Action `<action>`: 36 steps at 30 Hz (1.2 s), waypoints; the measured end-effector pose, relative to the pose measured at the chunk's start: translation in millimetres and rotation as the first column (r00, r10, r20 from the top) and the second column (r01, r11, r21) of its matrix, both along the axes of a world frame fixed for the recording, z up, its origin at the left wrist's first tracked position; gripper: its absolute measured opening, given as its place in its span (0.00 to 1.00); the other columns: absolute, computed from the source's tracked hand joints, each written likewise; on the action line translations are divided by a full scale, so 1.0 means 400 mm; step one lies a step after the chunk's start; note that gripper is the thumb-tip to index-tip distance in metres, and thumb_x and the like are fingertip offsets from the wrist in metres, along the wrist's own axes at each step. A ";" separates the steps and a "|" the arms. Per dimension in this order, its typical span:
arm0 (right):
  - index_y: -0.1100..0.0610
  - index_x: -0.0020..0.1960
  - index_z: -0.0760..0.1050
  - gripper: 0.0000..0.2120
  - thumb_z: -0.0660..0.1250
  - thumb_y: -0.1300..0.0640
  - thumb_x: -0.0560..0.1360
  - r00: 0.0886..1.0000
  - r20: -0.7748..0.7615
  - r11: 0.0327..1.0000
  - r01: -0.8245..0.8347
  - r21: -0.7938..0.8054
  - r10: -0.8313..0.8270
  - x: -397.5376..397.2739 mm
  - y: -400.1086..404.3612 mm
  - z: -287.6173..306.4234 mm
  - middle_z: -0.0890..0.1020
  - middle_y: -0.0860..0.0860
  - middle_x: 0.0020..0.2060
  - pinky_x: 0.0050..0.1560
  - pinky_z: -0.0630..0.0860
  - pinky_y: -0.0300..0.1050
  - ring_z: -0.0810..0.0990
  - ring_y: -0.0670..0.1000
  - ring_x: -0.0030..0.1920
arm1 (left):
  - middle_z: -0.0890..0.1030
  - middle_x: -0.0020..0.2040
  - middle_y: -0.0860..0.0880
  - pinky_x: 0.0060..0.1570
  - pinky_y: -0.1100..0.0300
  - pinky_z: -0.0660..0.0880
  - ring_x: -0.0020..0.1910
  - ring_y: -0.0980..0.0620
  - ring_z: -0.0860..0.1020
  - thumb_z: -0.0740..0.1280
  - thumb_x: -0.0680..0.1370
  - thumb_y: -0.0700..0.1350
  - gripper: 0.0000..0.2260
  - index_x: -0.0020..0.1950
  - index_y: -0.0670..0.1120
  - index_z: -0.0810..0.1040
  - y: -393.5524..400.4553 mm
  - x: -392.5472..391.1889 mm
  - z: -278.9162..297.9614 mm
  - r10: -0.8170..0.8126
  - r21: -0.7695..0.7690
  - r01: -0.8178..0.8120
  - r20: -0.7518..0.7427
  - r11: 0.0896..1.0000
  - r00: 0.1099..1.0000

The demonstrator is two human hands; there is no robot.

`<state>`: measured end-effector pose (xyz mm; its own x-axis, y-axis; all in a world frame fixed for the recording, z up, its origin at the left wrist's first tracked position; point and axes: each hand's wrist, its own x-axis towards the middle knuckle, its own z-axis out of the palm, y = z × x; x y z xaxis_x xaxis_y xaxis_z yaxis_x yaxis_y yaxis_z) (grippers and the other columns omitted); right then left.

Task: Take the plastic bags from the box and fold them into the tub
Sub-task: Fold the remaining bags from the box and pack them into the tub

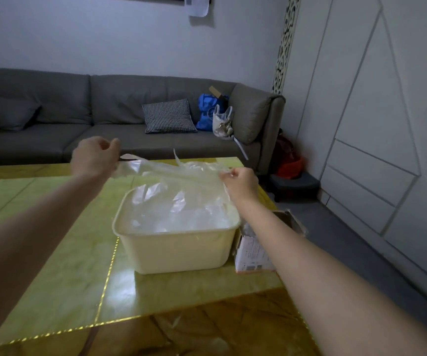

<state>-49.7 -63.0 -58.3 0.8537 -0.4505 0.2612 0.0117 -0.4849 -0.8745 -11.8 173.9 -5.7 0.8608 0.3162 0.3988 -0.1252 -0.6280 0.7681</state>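
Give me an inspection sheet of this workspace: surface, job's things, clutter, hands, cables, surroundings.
Surface: glossy yellow-green table with gold trim lines.
Job's things: cream rectangular plastic tub on the table, clear plastic bags inside; one clear plastic bag stretched in the air above it; opened white cardboard box touching the tub's right side at the table edge.
Clutter: nothing seen on the table.
Hands: left hand grips one end of the stretched bag; right hand pinches the other end.
Cables: nothing seen.
Surroundings: grey fabric sofa behind, holding a checked cushion and a blue bag; white panelled wall on the right.
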 end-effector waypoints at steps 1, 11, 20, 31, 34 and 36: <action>0.56 0.29 0.63 0.20 0.66 0.56 0.76 0.999 -0.030 0.995 -0.025 -0.095 0.022 0.001 0.004 -0.008 0.66 0.51 0.26 0.34 0.60 0.45 0.64 0.49 0.29 | 0.80 0.43 0.40 0.42 0.52 0.75 0.39 0.42 0.78 0.62 0.79 0.49 0.14 0.50 0.39 0.78 -0.020 -0.006 0.002 -0.056 0.094 0.048 0.075 0.994 0.996; 0.60 0.54 0.70 0.07 0.55 0.66 0.79 0.972 -0.237 0.650 -0.175 -0.739 -0.008 -0.003 0.037 -0.027 0.76 0.57 0.45 0.28 0.60 0.43 0.73 0.56 0.40 | 0.61 0.70 0.45 0.58 0.55 0.72 0.62 0.45 0.72 0.68 0.76 0.47 0.37 0.77 0.53 0.48 -0.158 -0.008 -0.161 -0.160 0.652 0.730 -0.714 0.205 0.682; 0.58 0.72 0.60 0.28 0.66 0.57 0.76 0.719 -0.687 0.524 -0.627 -0.577 0.105 0.029 0.095 -0.055 0.60 0.58 0.72 0.64 0.68 0.55 0.63 0.61 0.70 | 0.61 0.70 0.45 0.58 0.54 0.72 0.62 0.44 0.72 0.66 0.76 0.41 0.37 0.77 0.52 0.46 -0.147 0.034 -0.207 -0.177 0.653 0.727 -0.706 0.212 0.686; 0.61 0.61 0.73 0.13 0.62 0.63 0.77 0.799 -0.594 0.503 -0.554 -0.663 0.097 -0.014 0.050 0.014 0.75 0.57 0.56 0.48 0.74 0.46 0.77 0.57 0.53 | 0.77 0.57 0.45 0.45 0.57 0.76 0.42 0.50 0.76 0.63 0.78 0.42 0.12 0.61 0.44 0.75 -0.099 -0.002 -0.103 -0.337 0.691 0.490 -0.358 0.532 0.871; 0.61 0.56 0.76 0.10 0.59 0.65 0.77 0.916 -0.401 0.567 -0.345 -0.748 0.027 -0.050 -0.005 0.068 0.78 0.58 0.53 0.43 0.72 0.46 0.78 0.59 0.53 | 0.81 0.52 0.45 0.44 0.58 0.77 0.39 0.52 0.76 0.62 0.78 0.41 0.09 0.55 0.43 0.79 -0.165 -0.033 -0.081 -0.478 0.673 0.461 -0.178 0.579 0.860; 0.62 0.55 0.75 0.09 0.60 0.65 0.77 0.896 -0.437 0.557 -0.325 -0.764 -0.076 -0.072 -0.049 0.082 0.78 0.58 0.53 0.42 0.70 0.46 0.78 0.58 0.49 | 0.81 0.51 0.46 0.48 0.60 0.77 0.41 0.55 0.76 0.63 0.78 0.41 0.08 0.55 0.44 0.79 -0.228 -0.054 -0.086 -0.580 0.663 0.557 -0.222 0.499 0.784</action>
